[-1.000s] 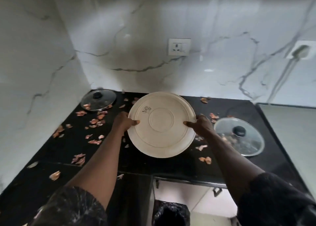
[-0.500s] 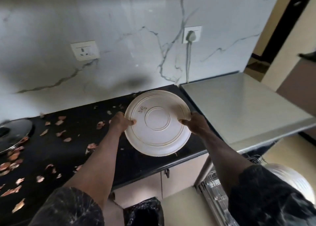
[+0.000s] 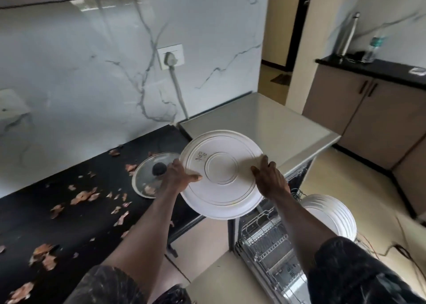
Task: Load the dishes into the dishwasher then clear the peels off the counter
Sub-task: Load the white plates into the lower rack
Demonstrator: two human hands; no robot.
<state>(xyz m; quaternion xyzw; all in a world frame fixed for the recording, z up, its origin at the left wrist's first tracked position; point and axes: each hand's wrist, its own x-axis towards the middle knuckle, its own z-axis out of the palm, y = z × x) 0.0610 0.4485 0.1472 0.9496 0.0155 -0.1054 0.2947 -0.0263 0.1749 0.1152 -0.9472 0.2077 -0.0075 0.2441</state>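
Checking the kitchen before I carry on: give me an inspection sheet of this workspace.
Surface: black counter, strewn with peels.
Job's things: plate held past the counter edge, underside toward the camera; open dishwasher rack below, stacked plates at its right.
Clutter: glass lid on the counter, left of the plate.
Grips: left grip and right grip hold the plate by opposite rims.
Cables: plug lead down the wall; wires on the floor.
Surroundings: bottles on the far counter; bin bag below.
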